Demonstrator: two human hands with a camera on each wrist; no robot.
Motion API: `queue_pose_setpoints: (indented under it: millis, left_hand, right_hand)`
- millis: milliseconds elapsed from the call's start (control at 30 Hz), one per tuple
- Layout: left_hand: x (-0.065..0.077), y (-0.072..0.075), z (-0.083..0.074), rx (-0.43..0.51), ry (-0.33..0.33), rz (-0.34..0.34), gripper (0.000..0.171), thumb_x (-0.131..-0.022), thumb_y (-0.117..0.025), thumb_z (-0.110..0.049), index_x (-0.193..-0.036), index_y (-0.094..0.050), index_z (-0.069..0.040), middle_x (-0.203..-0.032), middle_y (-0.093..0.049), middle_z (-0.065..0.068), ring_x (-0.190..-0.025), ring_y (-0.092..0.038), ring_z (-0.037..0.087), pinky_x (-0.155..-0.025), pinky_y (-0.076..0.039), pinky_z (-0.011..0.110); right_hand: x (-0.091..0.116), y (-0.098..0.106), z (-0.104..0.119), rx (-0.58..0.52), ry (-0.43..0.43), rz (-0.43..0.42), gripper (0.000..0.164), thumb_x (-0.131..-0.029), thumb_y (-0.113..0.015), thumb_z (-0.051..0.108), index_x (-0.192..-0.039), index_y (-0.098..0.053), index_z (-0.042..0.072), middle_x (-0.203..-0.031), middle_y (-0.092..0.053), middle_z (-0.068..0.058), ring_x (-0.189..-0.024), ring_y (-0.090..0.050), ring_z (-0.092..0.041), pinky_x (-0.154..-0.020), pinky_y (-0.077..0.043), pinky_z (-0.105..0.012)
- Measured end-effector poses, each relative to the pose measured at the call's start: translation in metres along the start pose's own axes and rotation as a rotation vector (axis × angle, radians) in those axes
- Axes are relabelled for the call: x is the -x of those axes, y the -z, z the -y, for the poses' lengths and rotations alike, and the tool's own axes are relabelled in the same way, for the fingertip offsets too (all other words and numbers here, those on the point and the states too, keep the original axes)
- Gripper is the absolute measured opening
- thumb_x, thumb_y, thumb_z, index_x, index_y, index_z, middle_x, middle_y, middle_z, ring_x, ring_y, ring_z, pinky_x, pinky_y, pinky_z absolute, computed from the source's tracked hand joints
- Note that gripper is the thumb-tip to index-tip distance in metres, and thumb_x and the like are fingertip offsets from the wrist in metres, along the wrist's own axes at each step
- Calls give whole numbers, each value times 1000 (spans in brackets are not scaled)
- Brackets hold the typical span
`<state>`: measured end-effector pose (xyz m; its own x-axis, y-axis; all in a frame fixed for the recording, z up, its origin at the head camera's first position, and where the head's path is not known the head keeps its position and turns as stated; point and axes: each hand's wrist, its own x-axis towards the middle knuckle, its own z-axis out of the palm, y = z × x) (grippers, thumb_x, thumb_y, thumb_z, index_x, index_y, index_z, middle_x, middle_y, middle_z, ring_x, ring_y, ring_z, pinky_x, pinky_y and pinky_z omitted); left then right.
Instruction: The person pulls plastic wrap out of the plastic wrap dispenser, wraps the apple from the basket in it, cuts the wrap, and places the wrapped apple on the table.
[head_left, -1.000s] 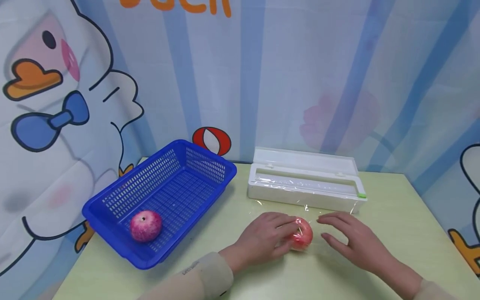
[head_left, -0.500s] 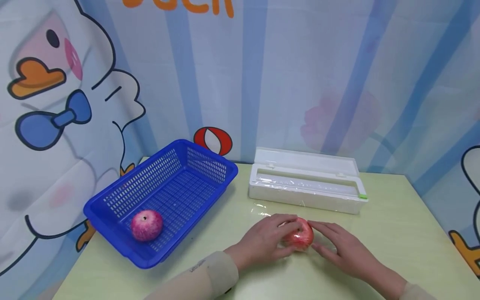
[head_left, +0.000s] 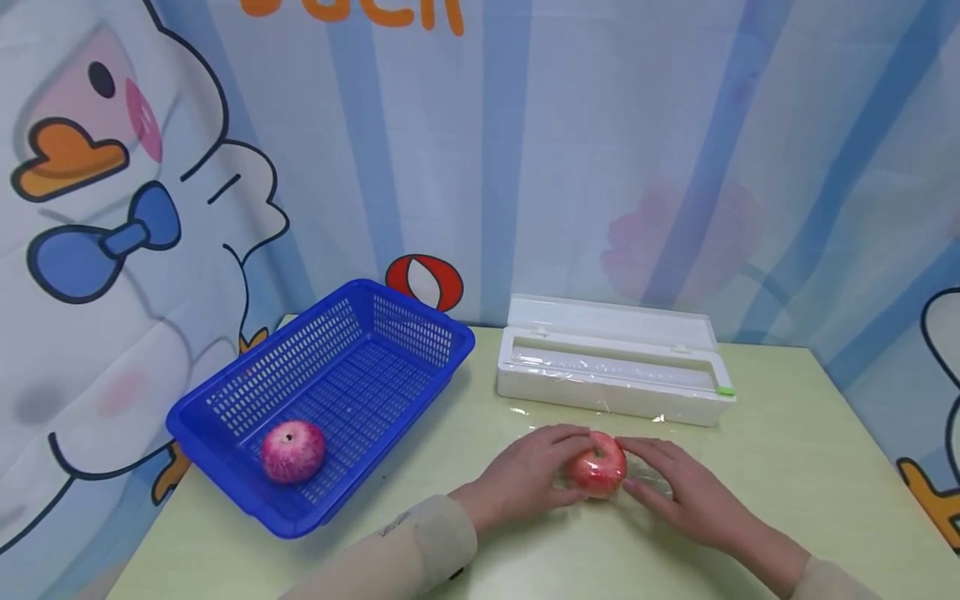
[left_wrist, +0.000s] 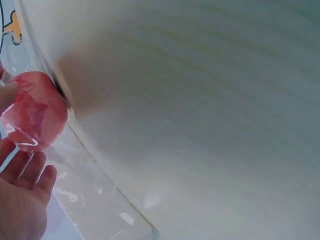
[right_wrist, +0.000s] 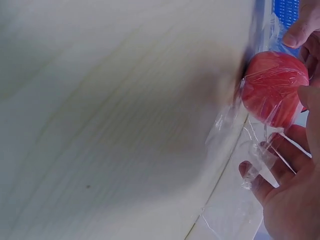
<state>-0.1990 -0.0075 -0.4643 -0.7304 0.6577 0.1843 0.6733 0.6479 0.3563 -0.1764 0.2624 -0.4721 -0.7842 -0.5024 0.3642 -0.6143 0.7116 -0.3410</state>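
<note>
A red apple [head_left: 600, 468] under clear plastic wrap [right_wrist: 270, 80] sits on the table between both hands, its stem end showing. My left hand [head_left: 525, 471] holds it from the left, fingers over its upper side and thumb low at the front. My right hand [head_left: 690, 496] is at its right side, fingertips and thumb right at the wrapped surface. In the right wrist view, loose film clings around the right fingertips [right_wrist: 270, 145], and the fingers are loosely extended. The left wrist view shows the glossy film drawn over the apple [left_wrist: 37, 110].
A white cling film dispenser [head_left: 607, 402] with its lid raised stands behind the hands, film trailing from its front. At left is a blue perforated basket [head_left: 405, 417] holding a pinkish-red apple [head_left: 293, 451]. A printed cloth [head_left: 562, 167] hangs behind the pale table [head_left: 787, 433].
My right hand has moved left, from apart to right at the apple. The apple has turned slightly, so its stem end shows more. My left hand stays on it.
</note>
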Motion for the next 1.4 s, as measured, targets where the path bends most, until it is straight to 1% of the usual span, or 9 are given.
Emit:
queue_pose_setpoints:
  millis: [100,200,400,700,800,933,1133,1267,1400]
  left_hand:
    - [-3,1,0,18,31,26,69,-93,-85,-38,-154,-57,-25,-158,-55,-5,-146,-51,16,-119,-45,37]
    - [-6,0,0,13,36,32,73,-91,-88,-37,-155,-55,-24,-157,-55,-4,-145,-52,17,-118,-46,38]
    - [-13,1,0,30,49,56,74,-90,-89,-35,-154,-56,-23,-155,-56,-3,-145,-51,16,-117,-47,38]
    - [-22,5,2,71,77,69,64,-91,-87,-39,-148,-61,-22,-149,-61,-4,-140,-55,14,-117,-46,35]
    - [-24,6,4,118,102,78,64,-90,-88,-38,-147,-63,-22,-147,-63,-5,-138,-57,13,-116,-47,34]
    - [-27,7,8,221,161,101,66,-88,-90,-38,-147,-64,-24,-146,-64,-8,-137,-57,11,-115,-48,35]
    - [-32,10,13,375,217,133,71,-86,-92,-38,-149,-63,-21,-136,-70,-12,-126,-62,5,-111,-51,32]
    - [-34,13,15,414,212,144,68,-88,-90,-37,-148,-63,-20,-133,-70,-11,-122,-63,4,-108,-52,31]
    - [-37,13,18,421,214,156,69,-91,-87,-39,-151,-60,-19,-135,-69,-9,-123,-62,6,-106,-53,31]
  right_hand:
    - [-2,0,0,-6,12,-10,55,-93,-84,21,-144,-66,13,-143,-65,-6,-130,-62,-30,-98,-58,-57]
    - [-3,2,2,3,30,-20,56,-92,-85,22,-144,-66,10,-144,-63,-7,-130,-61,-31,-97,-58,-57]
    - [-7,7,9,46,19,-41,72,-90,-87,28,-152,-57,9,-146,-61,-8,-130,-60,-31,-97,-58,-57]
    - [-7,-1,10,-2,-16,59,79,-89,-89,35,-155,-53,9,-148,-60,-9,-132,-59,-32,-98,-59,-58]
    - [-8,-4,8,-35,-37,66,86,-85,-92,35,-156,-51,9,-149,-59,-9,-133,-59,-32,-99,-58,-59]
    - [-9,-6,6,-57,-39,60,93,-80,-96,30,-156,-49,6,-148,-61,-10,-132,-60,-34,-101,-57,-59]
    - [-13,-8,2,-65,-87,70,94,-74,-101,26,-150,-51,4,-140,-66,-10,-128,-63,-32,-105,-55,-56]
    - [-16,-11,0,-76,-107,68,91,-71,-103,25,-145,-54,4,-134,-67,-8,-123,-65,-28,-104,-56,-54]
    - [-19,-14,-3,-80,-94,43,90,-69,-104,24,-142,-56,4,-131,-69,-7,-120,-66,-28,-102,-57,-53]
